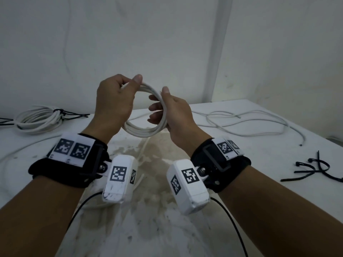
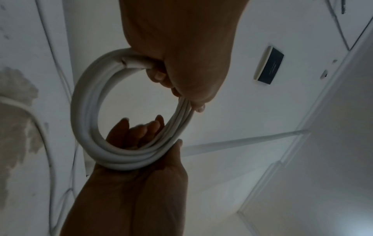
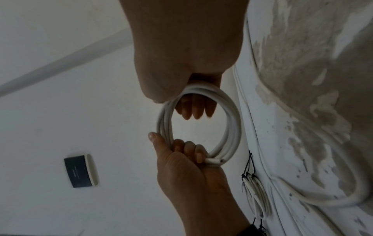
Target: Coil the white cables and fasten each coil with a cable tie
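Both hands hold a white cable coil (image 1: pixel 141 129) of several turns upright in the air above the table (image 1: pixel 259 160). My left hand (image 1: pixel 130 84) grips the coil's upper left, fingers curled round the strands and thumb on top. The cut cable end (image 2: pixel 135 61) sticks out just past those fingers (image 3: pixel 198 153). My right hand (image 1: pixel 161 102) holds the coil's right side, with its thumb on the outside and its fingers (image 3: pixel 193 108) reaching through the ring. From the left wrist view the coil (image 2: pixel 84 111) lies across the right palm (image 2: pixel 141 175).
A tied white coil (image 1: pixel 37 119) with black ties (image 1: pixel 63 113) lies at the far left. A loose white cable (image 1: pixel 250 123) sprawls at the back right. Several black cable ties (image 1: pixel 315 167) lie near the right edge. Another white cable (image 1: pixel 143 151) crosses the stained patch below the hands.
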